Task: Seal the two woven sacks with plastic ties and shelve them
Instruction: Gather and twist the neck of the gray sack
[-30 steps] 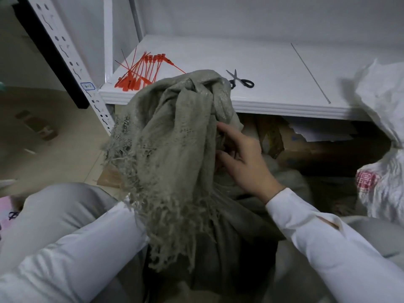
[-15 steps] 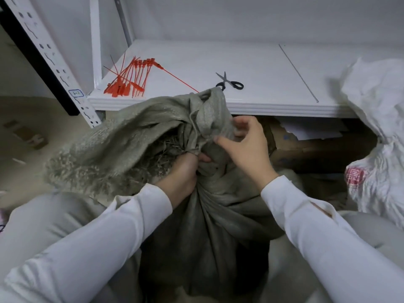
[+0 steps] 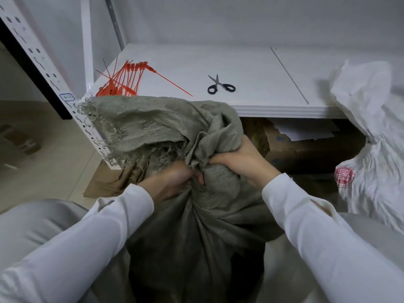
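Head view:
Left grip (image 3: 172,182): your fingers are curled round the gathered neck of the grey woven sack (image 3: 196,237), near centre.
Right grip (image 3: 242,162): clenched on the same neck, just right of your left.
White woven sack (image 3: 376,171): right, by the shelf (image 3: 262,68) edge.
Red plastic ties (image 3: 124,82): far left on the shelf, with the scissors (image 3: 220,86) to their right.

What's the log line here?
state: neck bunched | left hand grips grey sack | right hand grips it | red ties on shelf
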Demonstrator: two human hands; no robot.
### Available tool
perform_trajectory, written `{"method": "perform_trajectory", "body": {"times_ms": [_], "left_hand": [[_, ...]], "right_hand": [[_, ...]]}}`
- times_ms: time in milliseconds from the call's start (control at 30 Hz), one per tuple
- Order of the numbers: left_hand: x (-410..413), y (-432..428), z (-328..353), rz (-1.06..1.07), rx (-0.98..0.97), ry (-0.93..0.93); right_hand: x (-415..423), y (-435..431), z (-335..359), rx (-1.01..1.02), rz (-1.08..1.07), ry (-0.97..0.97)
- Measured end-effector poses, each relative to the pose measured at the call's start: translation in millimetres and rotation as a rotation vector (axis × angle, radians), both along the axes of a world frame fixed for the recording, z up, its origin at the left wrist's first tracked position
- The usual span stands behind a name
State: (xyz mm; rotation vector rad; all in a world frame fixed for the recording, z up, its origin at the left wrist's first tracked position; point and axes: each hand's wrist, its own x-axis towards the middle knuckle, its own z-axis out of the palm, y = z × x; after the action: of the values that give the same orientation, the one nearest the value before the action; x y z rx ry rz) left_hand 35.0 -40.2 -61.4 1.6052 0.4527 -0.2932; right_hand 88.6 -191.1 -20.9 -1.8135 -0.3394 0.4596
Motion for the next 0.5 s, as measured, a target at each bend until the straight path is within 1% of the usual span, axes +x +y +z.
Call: {"method": "perform_trajectory", "body": {"times_ms": [133, 200, 233, 300, 333, 367, 433, 500], "left_hand": [[1, -17, 7, 0.216, 0.132, -0.077], [0, -20, 5, 0.289, 0.225, -0.160], [-1, -19, 2, 0.303, 0.292, -0.243], [-8, -19, 3, 0.257, 0.529, -0.479], [-13, -23, 5, 0.186, 0.658, -0.580], [-19, -31, 8, 0.107, 0.776, -0.639], [-27, -43, 8, -0.054, 0.953, -0.667], [-29, -47, -2, -0.113, 1.050, -0.660]], "right_hand": [[8, 3, -2, -0.070, -0.223, -0.078], [8, 5, -4, -0.087, -0.354, -0.083], [8, 6, -5, -0.094, -0.414, -0.083], [10, 6, -7, -0.115, -0.519, -0.096], [10, 7, -8, -0.124, -0.559, -0.095], [10, 8, -8, -0.120, -0.585, -0.088], [7, 12, -7, -0.101, -0.584, -0.096], [0, 16, -5, -0.081, -0.539, -0.143]]}}
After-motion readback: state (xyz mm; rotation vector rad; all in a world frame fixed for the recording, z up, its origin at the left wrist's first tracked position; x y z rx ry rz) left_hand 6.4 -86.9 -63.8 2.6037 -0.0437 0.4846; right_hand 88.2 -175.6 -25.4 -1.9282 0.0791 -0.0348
